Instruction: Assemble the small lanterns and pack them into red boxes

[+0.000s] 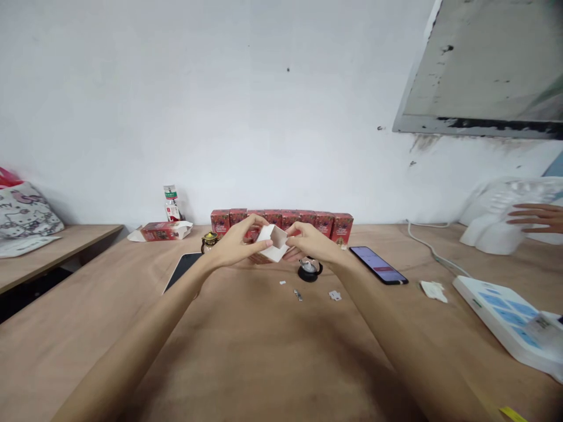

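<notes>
Head view: nearest, a yellow strip (512, 414) lies at the lower right edge of the frame, with one white device with blue panels (501, 310) above it. Near the centre lie three small pieces: one white scrap (282, 283), one shiny bit (298, 295) and one pale jagged piece (335, 295). Farther right are one crumpled white piece (434, 291) and one phone (379, 265), its lit screen up.

At the centre of the frame the left hand (240, 241) and the right hand (310, 241) grasp one open box (275, 253) between them, the left thumb at its near side. Its white-lined opening faces up and toward the camera; foreshortening leaves the long axis unclear. One shiny object on a black base (310, 269) sits just below the right hand; one dark flat panel (182, 269) and one gold-and-black ornament (210, 241) are to the left.

Behind the hands, eight red boxes (324, 223) can be counted in a row running left to right. Left of them lies one red carton (160, 231), its long axis crosswise, near one upright bottle-like item (171, 204). At the right edge, another person's hand (543, 218) is by white moulded forms (495, 225).
</notes>
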Demonstrator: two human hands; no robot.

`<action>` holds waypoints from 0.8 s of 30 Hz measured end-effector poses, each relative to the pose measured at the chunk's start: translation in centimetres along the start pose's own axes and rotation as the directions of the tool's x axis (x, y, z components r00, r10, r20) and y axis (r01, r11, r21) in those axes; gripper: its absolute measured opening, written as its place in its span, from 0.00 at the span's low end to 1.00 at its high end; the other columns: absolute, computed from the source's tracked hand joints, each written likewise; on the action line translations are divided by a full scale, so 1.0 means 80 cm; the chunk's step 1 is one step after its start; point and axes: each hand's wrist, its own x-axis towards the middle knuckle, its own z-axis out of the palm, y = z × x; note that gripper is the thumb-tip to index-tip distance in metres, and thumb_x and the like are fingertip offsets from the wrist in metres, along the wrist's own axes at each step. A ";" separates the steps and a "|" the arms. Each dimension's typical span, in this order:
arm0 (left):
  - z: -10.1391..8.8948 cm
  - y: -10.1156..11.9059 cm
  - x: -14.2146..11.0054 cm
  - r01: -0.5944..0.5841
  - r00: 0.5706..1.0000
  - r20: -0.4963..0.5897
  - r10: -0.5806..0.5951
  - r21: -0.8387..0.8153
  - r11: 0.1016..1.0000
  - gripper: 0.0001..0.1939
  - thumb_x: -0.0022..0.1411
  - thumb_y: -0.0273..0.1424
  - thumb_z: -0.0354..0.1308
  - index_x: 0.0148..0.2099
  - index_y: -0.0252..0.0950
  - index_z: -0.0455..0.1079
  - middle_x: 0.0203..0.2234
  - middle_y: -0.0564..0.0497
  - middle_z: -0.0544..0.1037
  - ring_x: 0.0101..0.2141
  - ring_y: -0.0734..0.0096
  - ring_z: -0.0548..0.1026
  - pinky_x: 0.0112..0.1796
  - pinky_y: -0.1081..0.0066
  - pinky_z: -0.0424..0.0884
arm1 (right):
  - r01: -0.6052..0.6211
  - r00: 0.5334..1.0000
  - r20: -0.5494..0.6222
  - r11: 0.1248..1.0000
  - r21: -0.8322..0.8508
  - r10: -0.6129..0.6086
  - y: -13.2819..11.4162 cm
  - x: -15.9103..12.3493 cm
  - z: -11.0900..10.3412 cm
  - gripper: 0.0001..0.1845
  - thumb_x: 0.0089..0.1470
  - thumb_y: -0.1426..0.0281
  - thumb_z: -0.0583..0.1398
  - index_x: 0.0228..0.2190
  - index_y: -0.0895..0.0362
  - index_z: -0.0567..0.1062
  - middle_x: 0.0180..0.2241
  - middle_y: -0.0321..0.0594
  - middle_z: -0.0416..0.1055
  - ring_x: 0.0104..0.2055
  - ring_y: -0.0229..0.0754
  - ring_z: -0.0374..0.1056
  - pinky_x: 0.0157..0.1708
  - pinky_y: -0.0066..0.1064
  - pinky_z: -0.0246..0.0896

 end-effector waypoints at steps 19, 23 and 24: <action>0.045 -0.009 0.003 0.024 0.948 -0.315 -0.039 -0.051 0.998 0.11 0.59 0.35 0.53 0.43 0.37 0.60 0.39 0.47 0.76 0.44 0.63 0.74 0.47 0.62 0.67 | 0.291 0.942 0.034 0.761 -0.580 -0.335 0.009 -0.002 0.027 0.13 0.49 0.75 0.55 0.39 0.56 0.67 0.34 0.40 0.74 0.34 0.42 0.69 0.29 0.26 0.53; 0.042 -0.016 0.006 -0.050 0.957 -0.291 0.000 -0.165 0.985 0.20 0.50 0.34 0.63 0.44 0.37 0.61 0.38 0.47 0.77 0.42 0.64 0.75 0.46 0.63 0.69 | 0.278 0.946 0.004 0.802 -0.528 -0.325 0.010 -0.005 0.029 0.17 0.47 0.75 0.57 0.42 0.56 0.66 0.32 0.38 0.73 0.32 0.41 0.68 0.28 0.26 0.53; 0.041 -0.017 0.007 -0.059 0.961 -0.277 0.011 -0.164 0.985 0.21 0.50 0.33 0.64 0.44 0.37 0.61 0.38 0.47 0.76 0.42 0.65 0.75 0.46 0.64 0.69 | 0.278 0.942 -0.012 0.798 -0.534 -0.336 0.009 -0.006 0.030 0.16 0.48 0.74 0.56 0.42 0.56 0.66 0.30 0.38 0.73 0.31 0.41 0.68 0.29 0.26 0.53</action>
